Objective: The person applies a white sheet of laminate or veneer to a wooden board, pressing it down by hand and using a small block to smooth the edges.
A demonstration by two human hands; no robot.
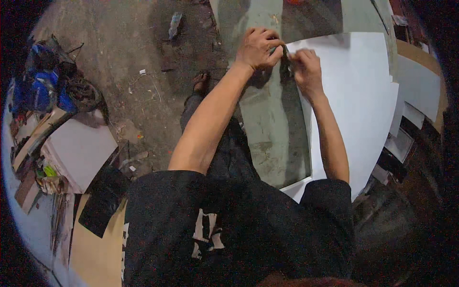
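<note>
Head-height fisheye view, steeply downward

Grey-green work surface [267, 160] — large white sheet [356, 100] atop

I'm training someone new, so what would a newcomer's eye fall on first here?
Probably the large, bright white sheet on the right side. Next, the person's left grip and right grip, close together near the sheet's upper-left corner. The vivid blue object at the far left may also catch the eye.
</note>
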